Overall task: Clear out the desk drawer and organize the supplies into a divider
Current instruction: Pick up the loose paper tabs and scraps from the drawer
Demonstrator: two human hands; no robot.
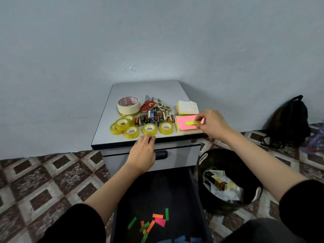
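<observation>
mid-frame, the cabinet top (143, 88) holds supplies sorted by kind, likely staged for a divider. the open drawer (157, 190), bottom centre, holds loose flags (159, 222). the left hand (142, 153) bends its fingers against a tape roll (149, 129), grip unclear; the right hand (213, 125) pinches a yellow flag (192, 122) over pink notes (182, 126).

Soft, cool, rather dim light is spread evenly over the wall (157, 41) beyond the hands. A dull sheen is seen on the tape roll (149, 129) held at the fingertips of the left hand (142, 151). The paper strip (192, 122) pinched by the right hand (213, 125) is rendered sharp. The drawer (157, 190) below both hands is left dark. Lines are bowed and detail is smeared toward the frame's edges.
</observation>
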